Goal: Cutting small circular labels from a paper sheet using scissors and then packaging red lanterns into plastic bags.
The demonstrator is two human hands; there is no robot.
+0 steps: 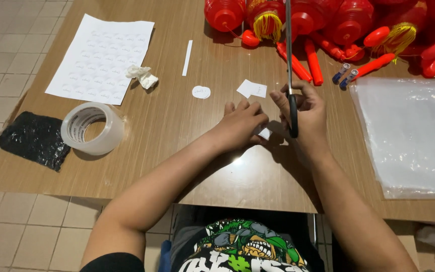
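White paper scrap (264, 133) half-hidden under left hand (242, 123)

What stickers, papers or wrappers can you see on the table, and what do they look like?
Label sheet: far left of the table, white rectangle with rows of faint round shapes.
Round label: alone mid-table, small white circle.
Paper scrap: beyond the left hand, white and angular.
Small white piece: held at the left hand, beside the scissors in the right hand.
Clear plastic bags: right side, shiny and see-through.
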